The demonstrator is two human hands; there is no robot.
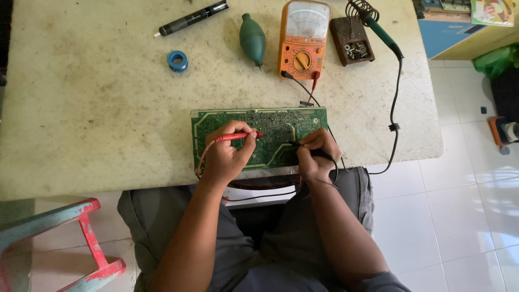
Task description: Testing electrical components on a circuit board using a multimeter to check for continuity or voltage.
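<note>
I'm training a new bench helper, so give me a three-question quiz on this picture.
1. True or false: both probes rest on the green circuit board.
2. Which hand holds the red probe? A) left hand B) right hand
3. Fill in: the probe leads run up to the orange ____.

Key: 1 true, as far as the view shows; the black probe is partly hidden. 2 A. 3 multimeter.

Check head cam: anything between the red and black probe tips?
Only bare green circuit board between red probe in left hand and black probe in right hand, head view.
</note>
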